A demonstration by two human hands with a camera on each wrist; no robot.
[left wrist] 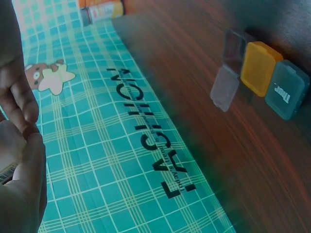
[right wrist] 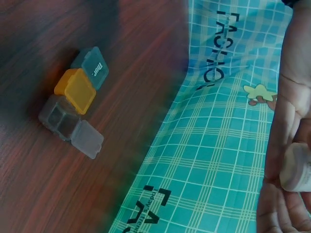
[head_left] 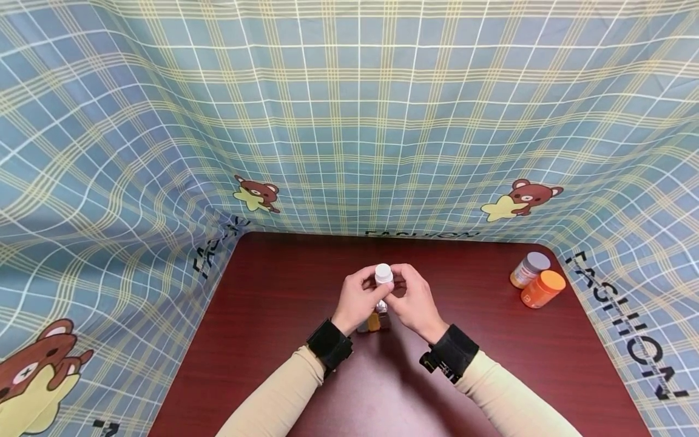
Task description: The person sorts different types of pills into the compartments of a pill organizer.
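Note:
A small white bottle (head_left: 383,274) with a white cap is held up between both hands over the table. My left hand (head_left: 357,298) grips it from the left with thumb and fingers, and my right hand (head_left: 415,301) pinches it from the right. The right wrist view shows part of the white bottle (right wrist: 296,167) at the fingers. Below the hands lies a pill box with a clear compartment (right wrist: 60,116), a yellow one (right wrist: 77,91) and a dark teal one (right wrist: 91,68). The clear lid (right wrist: 88,139) stands open; the other two lids are closed. The hands partly cover the box in the head view.
At the right side of the dark red table (head_left: 284,279) stand an orange jar (head_left: 542,290) and a grey-lidded jar (head_left: 530,270), close together. A plaid cloth (head_left: 355,121) with bears hangs behind the table and along both sides.

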